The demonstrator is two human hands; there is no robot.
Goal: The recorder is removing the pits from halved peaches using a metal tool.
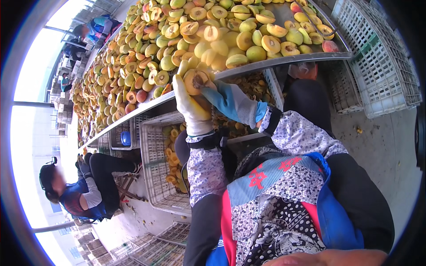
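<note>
My left hand, in a white and yellow glove, holds a halved peach with its cut face and dark pit cavity towards me. My right hand, in a blue and grey glove, has its fingertips pressed at the lower right of that cut face; whether it grips a small tool cannot be seen. Just beyond both hands lies a heap of halved and whole yellow-green peaches on a metal-edged table. A curved thin metal rod rests over the fruit at the table's right corner.
Below the table edge stands a crate of peach pieces and scraps. A white plastic crate with peach halves is at my left, and stacked crates stand at the right. A seated co-worker is at the far left.
</note>
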